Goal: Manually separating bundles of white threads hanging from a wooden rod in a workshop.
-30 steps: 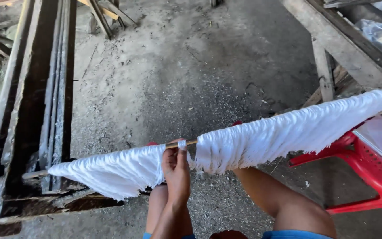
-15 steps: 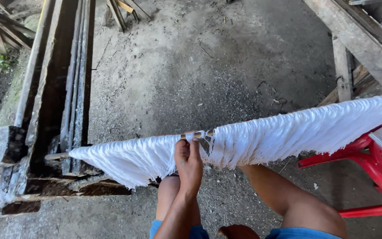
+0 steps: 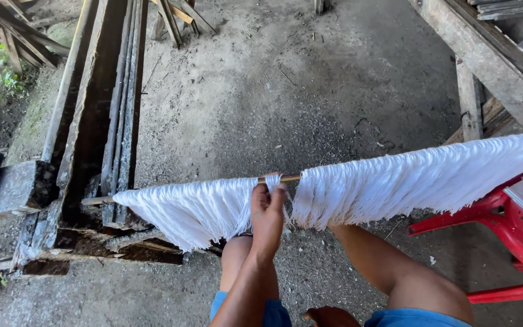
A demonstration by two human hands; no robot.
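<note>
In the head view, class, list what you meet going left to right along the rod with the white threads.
Bare rod end → left bunch of white threads → hand pinching a small tuft → bare stretch of rod → long right bunch of white threads → red plastic chair.

One bare forearm and hand (image 3: pixel 267 218) show from wrist to fingertips; no sleeve, glove, watch or ring is visible on them. Which hand it is cannot be told. Both legs are bare from the thigh down past the knee. Bright blue shorts (image 3: pixel 416 318) cover the upper thighs at the lower edge of the view, their hems plain and unmarked. Part of a second hand (image 3: pixel 331 317) shows at the bottom edge.
</note>
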